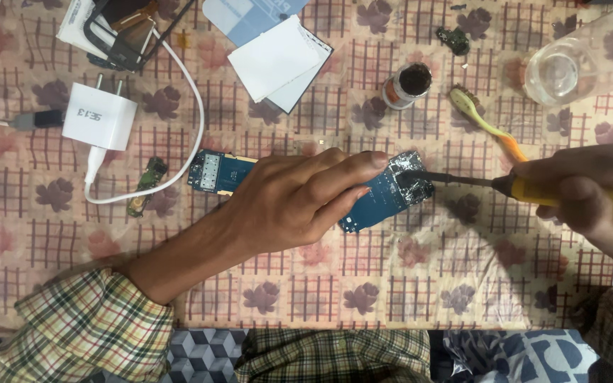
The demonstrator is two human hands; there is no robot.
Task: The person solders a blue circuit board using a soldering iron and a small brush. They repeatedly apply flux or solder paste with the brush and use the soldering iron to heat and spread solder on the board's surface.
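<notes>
While it lies flat near the middle of the tabletop (420,284), which is covered by a checked cloth printed with dark flowers, the long blue circuit board (384,202) is pinned under the left hand (299,202); the fingers of that hand are spread and pressed down on the board, closed around nothing; the board's left end (214,172) shows beyond the wrist, and its right end carries a silvery patch; the dark metal tip of the yellow-handled soldering iron (569,195) touches that patch; the right hand (590,191) is clamped around the iron's handle at the right edge of the view; the two hands are apart, with the board's right end between them.

Just above the iron lies a worn toothbrush with a yellow-green and orange handle (487,120); near it stands a small open round tin with dark contents (407,85), and further right a clear glass (558,71); above the board rests a white folded paper (278,60); to the left sit a white plug adapter (99,115), its white cable (193,106), and a small green board scrap (147,186).
</notes>
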